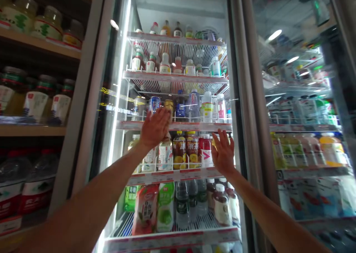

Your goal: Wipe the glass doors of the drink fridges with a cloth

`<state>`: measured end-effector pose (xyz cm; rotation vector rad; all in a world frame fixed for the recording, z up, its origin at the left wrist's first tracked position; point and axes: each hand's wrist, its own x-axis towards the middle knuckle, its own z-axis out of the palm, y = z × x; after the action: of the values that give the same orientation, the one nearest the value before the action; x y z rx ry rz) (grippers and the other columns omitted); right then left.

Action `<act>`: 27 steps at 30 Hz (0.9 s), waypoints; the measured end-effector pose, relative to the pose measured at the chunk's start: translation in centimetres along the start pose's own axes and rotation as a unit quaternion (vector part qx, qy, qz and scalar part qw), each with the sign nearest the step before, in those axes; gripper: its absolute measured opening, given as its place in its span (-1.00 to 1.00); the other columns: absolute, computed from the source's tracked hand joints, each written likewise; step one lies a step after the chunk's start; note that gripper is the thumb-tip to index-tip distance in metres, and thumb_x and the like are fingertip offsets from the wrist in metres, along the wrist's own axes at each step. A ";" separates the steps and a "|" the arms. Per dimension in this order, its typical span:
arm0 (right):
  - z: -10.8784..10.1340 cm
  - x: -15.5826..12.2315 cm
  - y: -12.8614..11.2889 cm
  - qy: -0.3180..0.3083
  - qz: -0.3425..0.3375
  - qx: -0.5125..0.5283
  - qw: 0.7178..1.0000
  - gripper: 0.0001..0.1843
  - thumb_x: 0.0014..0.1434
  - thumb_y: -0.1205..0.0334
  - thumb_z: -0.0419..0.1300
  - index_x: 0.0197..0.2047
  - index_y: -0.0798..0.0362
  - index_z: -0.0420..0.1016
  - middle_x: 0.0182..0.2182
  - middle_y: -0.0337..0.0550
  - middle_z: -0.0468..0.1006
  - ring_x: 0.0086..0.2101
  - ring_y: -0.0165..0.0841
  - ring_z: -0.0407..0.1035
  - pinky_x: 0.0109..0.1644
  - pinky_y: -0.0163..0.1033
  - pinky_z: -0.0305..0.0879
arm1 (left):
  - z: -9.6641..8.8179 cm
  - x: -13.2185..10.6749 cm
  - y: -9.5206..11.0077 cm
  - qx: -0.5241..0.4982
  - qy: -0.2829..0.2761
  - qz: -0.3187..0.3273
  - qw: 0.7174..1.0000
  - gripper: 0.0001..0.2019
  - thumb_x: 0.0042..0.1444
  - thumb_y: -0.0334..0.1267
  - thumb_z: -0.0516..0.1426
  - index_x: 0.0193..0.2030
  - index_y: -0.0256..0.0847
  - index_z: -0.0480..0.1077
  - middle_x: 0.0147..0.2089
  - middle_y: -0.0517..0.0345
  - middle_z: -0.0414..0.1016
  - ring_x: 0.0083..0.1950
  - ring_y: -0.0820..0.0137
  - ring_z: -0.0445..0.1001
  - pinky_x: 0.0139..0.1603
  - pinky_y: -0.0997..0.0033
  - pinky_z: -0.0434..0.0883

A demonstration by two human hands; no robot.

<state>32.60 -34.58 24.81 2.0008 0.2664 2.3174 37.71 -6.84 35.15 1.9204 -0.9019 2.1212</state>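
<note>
Both my arms stretch up toward a lit drinks fridge. My left hand is open and flat, holding nothing, in front of the shelf with a blue can and a gold can. Open too and empty, my right hand is raised with fingers apart beside a red-labelled bottle. Two iced tea bottles with yellow caps, one of them a dark brown bottle, stand between my hands. Reflections lie across the fridge front; whether either hand touches glass, I cannot tell.
On the lowest full shelf stand a red pouch, a green pouch and several bottles. At the left, a wooden shelf holds jars and bottles. Another glass-fronted fridge is at the right, past a metal frame.
</note>
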 end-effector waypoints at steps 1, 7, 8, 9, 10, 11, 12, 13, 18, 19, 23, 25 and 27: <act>-0.2 0.0 0.1 -0.006 -0.003 0.001 1.000 -0.43 0.27 0.25 -0.07 0.33 -0.07 -0.02 0.29 -0.05 0.14 0.30 -0.23 -0.06 0.30 0.06 -0.12 | 0.0 0.7 -0.4 0.007 0.032 -0.068 0.997 -0.54 0.22 -0.23 -0.11 0.24 -0.28 0.17 0.30 -0.13 0.19 0.35 0.17 0.09 0.31 -0.06 0.06; -2.5 -0.2 1.8 -0.023 -0.013 -0.006 1.000 -0.41 0.28 0.24 -0.10 0.36 -0.07 -0.11 0.28 -0.03 0.16 0.29 -0.24 -0.02 0.30 0.07 -0.11 | 2.5 2.4 4.6 -0.030 -0.002 0.025 0.999 -0.55 0.25 -0.22 -0.11 0.26 -0.21 0.16 0.29 0.00 0.22 0.35 0.26 0.08 0.32 0.10 0.08; -3.0 -0.3 2.2 -0.025 -0.015 -0.009 1.000 -0.41 0.28 0.23 -0.10 0.36 -0.08 -0.12 0.28 -0.03 0.17 0.29 -0.24 -0.02 0.30 0.07 -0.11 | 3.0 2.4 5.9 -0.044 -0.040 0.122 0.991 -0.57 0.25 -0.23 -0.11 0.26 -0.15 0.16 0.28 0.07 0.25 0.34 0.32 0.10 0.33 0.16 0.07; -3.5 -0.3 2.7 -0.026 -0.015 -0.011 0.999 -0.41 0.28 0.23 -0.10 0.36 -0.08 -0.12 0.27 -0.03 0.17 0.28 -0.23 -0.01 0.30 0.07 -0.10 | 3.4 2.5 7.0 -0.055 -0.069 0.198 0.976 -0.57 0.25 -0.24 -0.10 0.26 -0.12 0.16 0.27 0.11 0.26 0.34 0.36 0.11 0.34 0.19 0.05; -4.0 -0.3 3.2 -0.025 -0.013 -0.014 1.000 -0.41 0.28 0.23 -0.10 0.36 -0.08 -0.12 0.27 -0.03 0.17 0.28 -0.23 0.00 0.30 0.08 -0.10 | 3.7 2.8 7.7 -0.061 -0.080 0.230 0.968 -0.58 0.25 -0.24 -0.09 0.25 -0.09 0.17 0.26 0.14 0.28 0.33 0.38 0.12 0.35 0.20 0.04; -4.5 -0.3 3.7 -0.022 -0.010 -0.018 1.000 -0.41 0.28 0.23 -0.11 0.36 -0.08 -0.11 0.27 -0.03 0.17 0.28 -0.23 0.00 0.30 0.08 -0.10 | 3.8 3.3 8.1 -0.062 -0.070 0.211 0.973 -0.58 0.25 -0.24 -0.09 0.24 -0.08 0.19 0.25 0.15 0.29 0.33 0.38 0.12 0.35 0.19 0.03; -5.0 -0.3 4.3 -0.021 -0.005 -0.022 1.000 -0.41 0.28 0.24 -0.11 0.36 -0.08 -0.11 0.28 -0.03 0.17 0.28 -0.23 0.00 0.31 0.08 -0.10 | 4.0 4.0 8.3 -0.059 -0.048 0.156 0.985 -0.58 0.24 -0.25 -0.09 0.24 -0.10 0.19 0.26 0.12 0.27 0.34 0.35 0.11 0.35 0.15 0.01; -5.5 -0.4 4.8 -0.021 0.000 -0.027 0.999 -0.41 0.27 0.24 -0.11 0.36 -0.07 -0.11 0.28 -0.02 0.16 0.28 -0.23 0.00 0.31 0.09 -0.11 | 4.2 4.8 8.3 -0.054 -0.019 0.081 0.995 -0.57 0.25 -0.26 -0.11 0.25 -0.15 0.17 0.28 0.04 0.23 0.36 0.30 0.08 0.35 0.08 0.00; -7.1 -0.9 7.0 -0.029 0.012 -0.047 0.998 -0.41 0.27 0.24 -0.11 0.35 -0.04 -0.09 0.28 0.00 0.16 0.28 -0.22 0.00 0.30 0.11 -0.10 | 5.7 6.6 11.3 -0.060 -0.011 0.022 0.998 -0.52 0.21 -0.28 -0.07 0.28 -0.29 0.12 0.34 -0.13 0.11 0.39 0.17 -0.01 0.34 -0.01 -0.01; -7.3 -1.0 7.2 -0.030 0.014 -0.050 0.998 -0.41 0.27 0.24 -0.11 0.35 -0.04 -0.08 0.27 0.00 0.17 0.27 -0.22 0.01 0.30 0.10 -0.09 | 6.0 6.4 12.6 -0.067 -0.048 0.105 0.991 -0.50 0.17 -0.28 0.00 0.27 -0.25 0.13 0.33 -0.08 0.13 0.38 0.20 0.00 0.34 0.05 -0.01; -7.7 -1.2 7.7 -0.042 0.015 -0.049 0.998 -0.42 0.27 0.25 -0.11 0.34 -0.04 -0.06 0.26 -0.01 0.20 0.28 -0.24 0.00 0.30 0.09 -0.08 | 6.6 6.3 17.1 -0.079 -0.131 0.305 0.940 -0.37 0.05 -0.28 0.13 0.29 -0.22 0.08 0.34 0.00 0.13 0.38 0.26 0.00 0.37 0.12 -0.09; -7.8 -1.3 7.9 -0.041 0.019 -0.044 0.998 -0.42 0.27 0.25 -0.11 0.35 -0.05 -0.06 0.27 -0.03 0.19 0.28 -0.24 -0.01 0.31 0.08 -0.09 | 6.7 6.7 18.5 -0.074 -0.120 0.233 0.962 -0.35 0.07 -0.27 0.11 0.30 -0.29 0.05 0.35 -0.07 0.09 0.39 0.18 -0.04 0.37 0.04 -0.09; -7.9 -1.3 8.0 -0.031 0.028 -0.040 0.998 -0.43 0.27 0.25 -0.12 0.35 -0.06 -0.06 0.28 -0.04 0.17 0.28 -0.24 -0.01 0.31 0.08 -0.09 | 6.9 6.3 19.9 -0.073 -0.125 0.191 0.971 -0.34 0.07 -0.26 0.11 0.30 -0.35 0.04 0.36 -0.13 0.05 0.40 0.12 -0.07 0.36 -0.03 -0.09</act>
<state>25.46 -43.35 23.83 2.0638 0.1131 2.2537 32.95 -28.24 34.50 2.1047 -1.5431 1.9456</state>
